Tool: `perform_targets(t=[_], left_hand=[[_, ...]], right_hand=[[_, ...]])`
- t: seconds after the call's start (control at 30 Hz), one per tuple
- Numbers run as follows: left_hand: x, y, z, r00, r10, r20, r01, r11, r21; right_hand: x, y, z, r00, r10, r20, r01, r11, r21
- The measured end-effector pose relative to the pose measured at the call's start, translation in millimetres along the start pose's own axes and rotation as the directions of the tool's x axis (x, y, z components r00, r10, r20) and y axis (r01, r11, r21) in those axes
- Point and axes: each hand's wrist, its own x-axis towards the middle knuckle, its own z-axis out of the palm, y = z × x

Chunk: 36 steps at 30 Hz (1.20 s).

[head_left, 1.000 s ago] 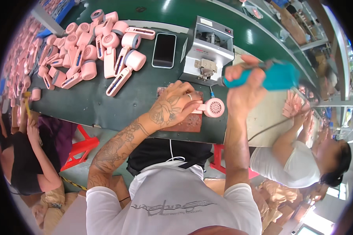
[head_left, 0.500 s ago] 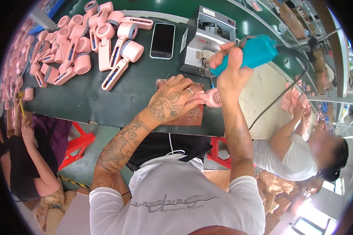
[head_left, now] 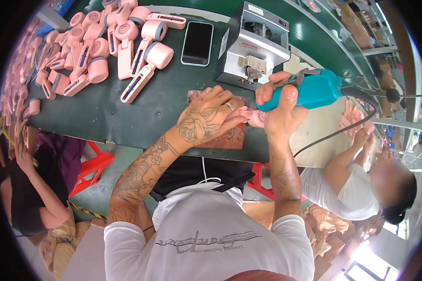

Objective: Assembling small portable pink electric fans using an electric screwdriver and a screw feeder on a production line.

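Note:
My left hand (head_left: 210, 114) is closed around the handle of a pink handheld fan (head_left: 255, 118), pressing it onto a worn reddish-brown mat (head_left: 227, 142). The fan's round grille end sticks out to the right, partly covered by my right hand. A teal electric screwdriver (head_left: 309, 91) with a metal lever along its top is gripped in my right hand (head_left: 283, 105). Its front end points left and down at the fan's neck. Whether the bit touches the fan cannot be made out.
Many pink fan bodies (head_left: 98, 70) are heaped at the back left. A phone (head_left: 197, 43) lies beside a grey metal machine (head_left: 253, 49). The screwdriver's dark cable (head_left: 330, 133) loops down on the right. Co-workers sit on both sides; red stools (head_left: 91, 168) stand below the table.
My right hand has brought the screwdriver lower and closer to the fan, covering more of its grille. My left hand stays on the fan. The left co-worker's hands have shifted.

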Motion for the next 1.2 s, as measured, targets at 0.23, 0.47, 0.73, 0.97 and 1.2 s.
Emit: perform_targets(t=[0.23, 0.47, 0.73, 0.97, 1.2], left_hand=[[3.2, 2.9, -0.1, 0.999, -0.007, 0.039, 0.004, 0.997, 0.074], [2.9, 3.1, -0.4, 1.0, 0.01, 0.014, -0.011, 0.997, 0.075], [-0.9, 1.8, -1.5, 0.999, 0.003, 0.032, -0.003, 1.0, 0.006], [-1.2, 1.3, -1.6, 0.999, -0.01, 0.042, 0.011, 1.0, -0.024], [-2.7, 0.8, -5.2, 0.994, -0.059, 0.095, 0.061, 0.998, -0.013]], right_hand=[[-2.2, 14.4, -1.9, 0.999, -0.035, 0.024, 0.033, 0.997, 0.069], [2.3, 12.4, -0.9, 1.0, -0.002, 0.005, 0.001, 1.0, 0.026], [50.6, 3.4, 10.3, 0.967, -0.251, -0.038, 0.248, 0.966, -0.072], [53.8, 20.4, 15.2, 0.968, -0.25, -0.033, 0.25, 0.968, -0.027], [8.7, -5.1, -2.6, 0.999, -0.053, -0.012, 0.053, 0.998, 0.038]])
